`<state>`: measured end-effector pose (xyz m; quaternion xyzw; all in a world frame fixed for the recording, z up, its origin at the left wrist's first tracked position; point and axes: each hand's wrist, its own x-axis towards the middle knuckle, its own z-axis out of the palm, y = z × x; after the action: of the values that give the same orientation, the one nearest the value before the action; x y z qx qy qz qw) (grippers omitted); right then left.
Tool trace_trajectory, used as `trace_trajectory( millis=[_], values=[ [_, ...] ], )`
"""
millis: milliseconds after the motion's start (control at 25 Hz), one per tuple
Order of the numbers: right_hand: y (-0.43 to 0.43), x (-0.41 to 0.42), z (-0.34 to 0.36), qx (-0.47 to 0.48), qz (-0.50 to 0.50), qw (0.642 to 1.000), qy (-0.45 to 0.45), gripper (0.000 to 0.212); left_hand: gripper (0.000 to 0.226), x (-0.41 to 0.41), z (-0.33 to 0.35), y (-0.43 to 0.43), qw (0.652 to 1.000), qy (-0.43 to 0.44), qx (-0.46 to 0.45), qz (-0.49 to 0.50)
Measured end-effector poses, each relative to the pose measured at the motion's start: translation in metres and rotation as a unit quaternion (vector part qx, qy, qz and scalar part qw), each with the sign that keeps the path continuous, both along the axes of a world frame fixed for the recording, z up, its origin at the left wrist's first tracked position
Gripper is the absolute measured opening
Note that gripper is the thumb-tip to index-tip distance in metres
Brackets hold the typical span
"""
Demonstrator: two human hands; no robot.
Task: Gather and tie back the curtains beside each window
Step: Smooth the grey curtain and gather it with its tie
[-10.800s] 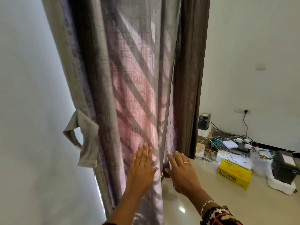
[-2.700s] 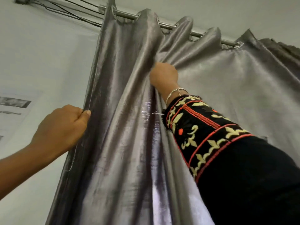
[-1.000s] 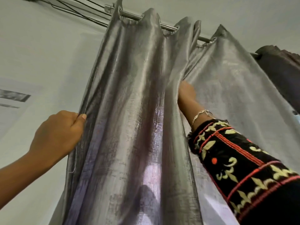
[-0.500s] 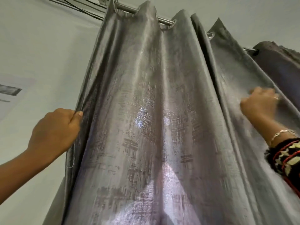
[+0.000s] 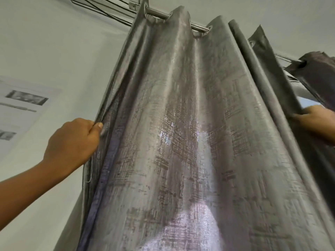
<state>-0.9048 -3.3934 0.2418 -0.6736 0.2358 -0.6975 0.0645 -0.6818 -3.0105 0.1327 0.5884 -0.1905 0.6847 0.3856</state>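
Two hands are up on the grey curtain (image 5: 181,133), which hangs in deep folds from a metal rod (image 5: 197,27) near the ceiling. My left hand (image 5: 72,144) is closed on the curtain's left edge, thumb pressed over the hem beside the white wall (image 5: 45,51). My right hand (image 5: 315,122) sits at the far right of the view, fingers closed on the curtain's right edge; part of it is cut off by the frame. Past that edge a darker brown curtain (image 5: 319,77) hangs from the same rod, with a sliver of bright window between them. Black cables (image 5: 101,6) run along the wall toward the rod's bracket, and a printed sheet (image 5: 20,105) is stuck to the wall at left.
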Motion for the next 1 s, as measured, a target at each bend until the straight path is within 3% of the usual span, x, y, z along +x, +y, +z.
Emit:
trace_trajectory(
  millis=[160, 320, 480, 680, 1000],
  values=[
    [0.066, 0.035, 0.015, -0.086, 0.026, 0.996, 0.021, 0.028, 0.051, 0.002, 0.0, 0.014, 1.0, 0.007, 0.008, 0.007],
    [0.14, 0.062, 0.029, -0.084, 0.09, 0.992, -0.022, 0.034, 0.05, 0.004, 0.0, 0.036, 0.999, 0.012, 0.018, 0.028],
    [0.21, 0.092, 0.032, -0.134, 0.083, 0.988, -0.01, 0.033, 0.045, 0.006, 0.002, 0.063, 0.999, 0.008, 0.025, 0.048],
    [0.255, 0.113, 0.03, -0.142, 0.106, 0.984, -0.004, 0.031, 0.04, 0.013, 0.004, 0.078, 0.998, 0.003, 0.035, 0.058],
    [0.324, 0.14, 0.035, -0.236, 0.149, 0.96, 0.016, 0.032, 0.038, 0.016, 0.006, 0.091, 0.996, 0.004, 0.055, 0.063]
  ],
)
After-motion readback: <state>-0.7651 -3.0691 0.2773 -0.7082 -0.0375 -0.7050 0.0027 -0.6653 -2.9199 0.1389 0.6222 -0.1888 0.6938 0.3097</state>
